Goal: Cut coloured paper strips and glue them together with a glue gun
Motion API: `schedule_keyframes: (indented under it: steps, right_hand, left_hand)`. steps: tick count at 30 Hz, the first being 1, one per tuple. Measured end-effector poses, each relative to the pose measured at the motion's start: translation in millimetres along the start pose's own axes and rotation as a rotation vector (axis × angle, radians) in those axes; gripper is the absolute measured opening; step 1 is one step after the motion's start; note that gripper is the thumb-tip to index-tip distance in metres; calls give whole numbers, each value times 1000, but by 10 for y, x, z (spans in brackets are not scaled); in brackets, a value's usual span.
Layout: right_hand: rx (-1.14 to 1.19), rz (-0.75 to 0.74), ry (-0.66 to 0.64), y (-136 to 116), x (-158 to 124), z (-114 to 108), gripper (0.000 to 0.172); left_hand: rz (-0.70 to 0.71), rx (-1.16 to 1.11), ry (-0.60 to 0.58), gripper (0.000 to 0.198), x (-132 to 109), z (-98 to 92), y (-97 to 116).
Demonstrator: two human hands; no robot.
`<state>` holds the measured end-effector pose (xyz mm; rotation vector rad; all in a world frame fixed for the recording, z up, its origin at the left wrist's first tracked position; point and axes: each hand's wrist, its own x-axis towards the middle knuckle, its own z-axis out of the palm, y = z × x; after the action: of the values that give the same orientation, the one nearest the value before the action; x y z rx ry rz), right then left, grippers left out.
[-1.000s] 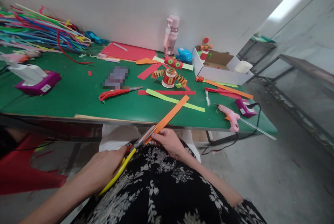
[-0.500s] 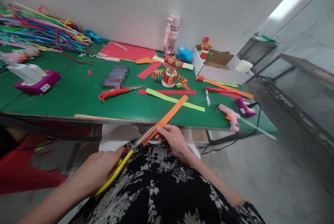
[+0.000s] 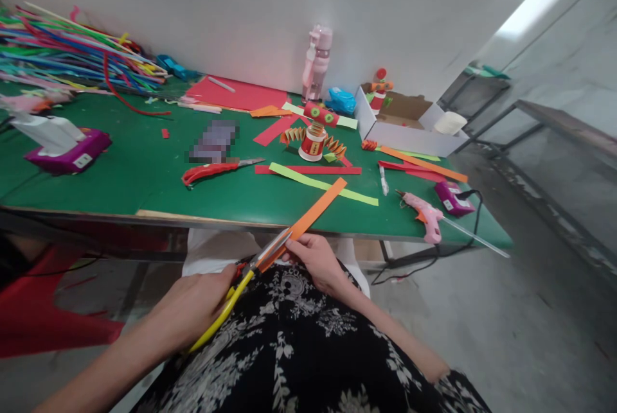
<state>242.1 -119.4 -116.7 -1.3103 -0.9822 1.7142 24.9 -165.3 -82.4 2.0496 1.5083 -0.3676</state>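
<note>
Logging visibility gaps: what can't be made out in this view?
Head view:
Scissors: handle partly covered by the left hand.
Leftmost glue gun: cut off by frame.
Flat dark object: blurred by pixelation.
Red cup: label too small to read.
White box: floor partly hidden by front wall.

Green Tabletop Crowded With Paper and Tools

A green table (image 3: 144,193) runs along a pale panel. At its left back lies a heap of coloured craft stems (image 3: 72,56); before it stands a purple socket block (image 3: 89,151). A red paper sheet (image 3: 255,96) lies flat by the panel, near an upright pink bottle (image 3: 315,69) and a blue packet (image 3: 340,101). Mid-table stands a paper-cup figure (image 3: 312,145) — behind a red strip (image 3: 337,171) that a lime strip (image 3: 303,179) crosses. A red-handled cutting tool (image 3: 209,171) lies left. Rightward sit a white open box (image 3: 414,139) and — near the front edge — a pink glue gun (image 3: 424,212).
</note>
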Motion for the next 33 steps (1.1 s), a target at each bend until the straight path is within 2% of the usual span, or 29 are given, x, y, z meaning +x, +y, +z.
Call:
schedule_keyframes:
  steps: [9,16,24,33]
  right_hand:
    - [32,12,1,2,3,9,38]
    - [39,14,-17,-32,-12,-2,35]
    - [83,-28,95,-60,-2,-51,37]
    - [29,-29,28,-35,-14,-21,39]
  left_hand:
    - [20,-1,19,38,22,65,-50]
    - [1,-16,9,38,6,40,-43]
    - [-10,15,-41,43,-40,61,-144]
    - [-9,30,-34,44,8,-18,-19]
